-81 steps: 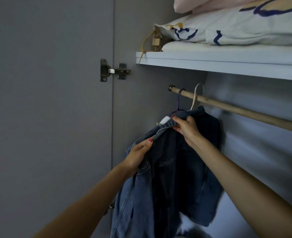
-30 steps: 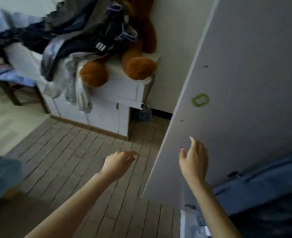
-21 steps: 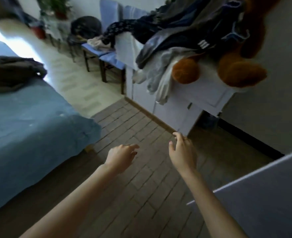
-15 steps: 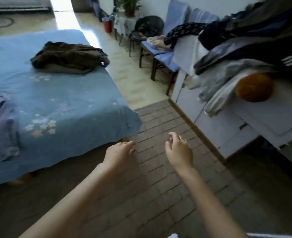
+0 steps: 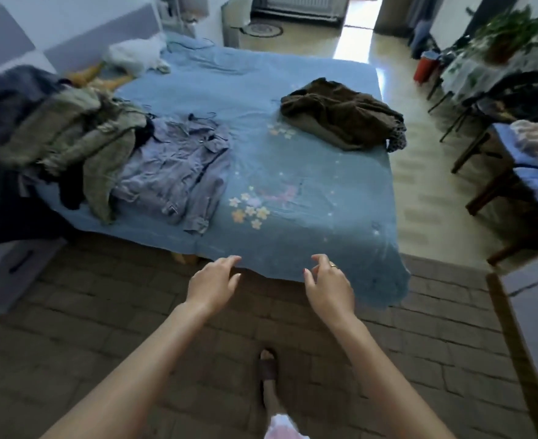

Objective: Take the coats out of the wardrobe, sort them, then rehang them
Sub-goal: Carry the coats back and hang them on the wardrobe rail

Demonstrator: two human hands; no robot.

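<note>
Several coats lie on a blue bedspread (image 5: 293,191). A dark brown coat (image 5: 340,114) is crumpled near the far right corner. A pale lilac denim jacket (image 5: 179,172) lies flat at the left, with an olive green coat (image 5: 80,137) heaped beside it and a dark garment (image 5: 4,99) further left. My left hand (image 5: 212,283) and my right hand (image 5: 328,285) hover empty over the bed's near edge, fingers loosely spread, touching nothing. The wardrobe is out of view.
Brown brick-patterned floor lies between me and the bed, with my slippered foot (image 5: 267,369) on it. A white drawer unit (image 5: 11,264) stands at the left. Chairs with blue cushions (image 5: 527,172) and plants (image 5: 511,30) line the right side. A white pillow (image 5: 134,53) rests at the bed's head.
My hands let go of the dark denim jacket hung on the wardrobe rail. The view swung from the wardrobe past a cluttered cabinet to the bed, both hands empty.
</note>
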